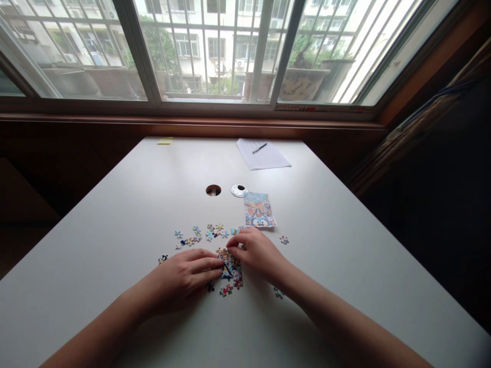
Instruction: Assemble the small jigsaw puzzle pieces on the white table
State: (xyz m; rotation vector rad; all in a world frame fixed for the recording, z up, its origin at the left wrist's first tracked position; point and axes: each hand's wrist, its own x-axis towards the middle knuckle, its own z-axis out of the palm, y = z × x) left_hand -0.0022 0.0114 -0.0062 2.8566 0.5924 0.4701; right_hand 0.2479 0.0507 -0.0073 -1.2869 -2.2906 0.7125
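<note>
A partly joined colourful jigsaw (231, 270) lies on the white table (345, 255) between my hands. My left hand (184, 278) rests flat on the table, its fingertips pressing on the jigsaw's left edge. My right hand (257, 253) bends over the jigsaw's upper right corner, fingertips pinched at a piece there; I cannot tell whether the piece is lifted. Several loose pieces (203, 234) are scattered just beyond the hands. A small colourful picture card (259, 209) lies flat further back.
A round cable hole (213, 190) and its white cap (238, 190) sit mid-table. A sheet of paper (264, 156) with a pen (260, 147) and a yellow sticky pad (164, 141) lie at the far edge under the window. A dark chair or curtain stands at right.
</note>
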